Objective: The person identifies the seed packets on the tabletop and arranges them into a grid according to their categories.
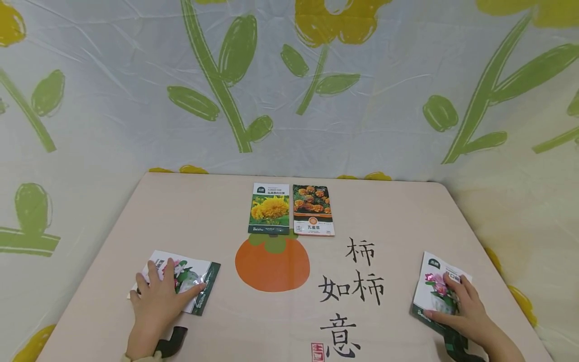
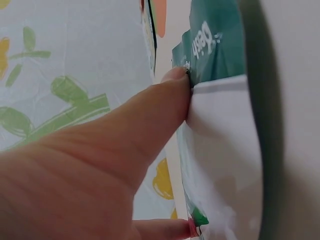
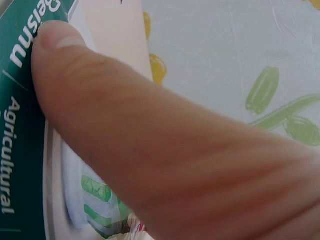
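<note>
In the head view, my left hand lies with fingers spread over a white seed packet with pink flowers and a dark green band. Its thumb touches the packet beside that band in the left wrist view. At the right, my right hand holds another white seed packet with pink flowers, which sits tilted. Its thumb presses on the green end with the lettering, and the other fingers reach over the far side. Part of each packet is hidden under the hand.
Toward the back of the table lie a yellow-flower seed packet and an orange-flower seed packet, side by side. A printed persimmon and black characters mark the tabletop. A flower-patterned curtain hangs behind.
</note>
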`<state>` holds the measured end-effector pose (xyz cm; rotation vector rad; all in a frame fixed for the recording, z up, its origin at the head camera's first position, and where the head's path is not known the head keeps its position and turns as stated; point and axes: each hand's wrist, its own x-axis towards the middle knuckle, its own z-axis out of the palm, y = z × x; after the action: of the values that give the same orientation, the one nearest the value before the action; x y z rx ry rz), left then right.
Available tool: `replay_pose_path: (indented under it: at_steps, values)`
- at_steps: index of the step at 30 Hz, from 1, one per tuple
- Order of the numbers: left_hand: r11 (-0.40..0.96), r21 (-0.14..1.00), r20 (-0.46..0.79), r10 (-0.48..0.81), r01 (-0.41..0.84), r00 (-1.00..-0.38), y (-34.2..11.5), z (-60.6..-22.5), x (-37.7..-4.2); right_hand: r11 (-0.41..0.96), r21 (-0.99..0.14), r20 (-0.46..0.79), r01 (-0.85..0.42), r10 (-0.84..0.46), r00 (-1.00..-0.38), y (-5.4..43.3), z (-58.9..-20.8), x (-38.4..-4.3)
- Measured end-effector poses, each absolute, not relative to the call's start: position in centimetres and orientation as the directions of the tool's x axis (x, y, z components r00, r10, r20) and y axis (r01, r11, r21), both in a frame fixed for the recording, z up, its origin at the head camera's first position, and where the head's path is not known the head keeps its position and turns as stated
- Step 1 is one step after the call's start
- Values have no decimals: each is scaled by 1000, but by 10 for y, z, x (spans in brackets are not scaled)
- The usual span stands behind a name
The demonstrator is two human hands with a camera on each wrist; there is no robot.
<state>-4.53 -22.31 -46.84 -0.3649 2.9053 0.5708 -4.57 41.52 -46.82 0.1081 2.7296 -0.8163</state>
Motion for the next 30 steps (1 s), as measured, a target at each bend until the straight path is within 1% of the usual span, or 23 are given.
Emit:
replay_pose_path:
  at_steps: [8, 30]
  values:
    - [853, 410, -263, -230, -324, -937, -222, -469, -47, 841, -519, -299, 152, -12, -954, 417, -469, -46]
    - [871, 398, -271, -187, -287, -944, -213, -462, -51, 836, -529, -281, 144, -13, -960, 417, -470, -46]
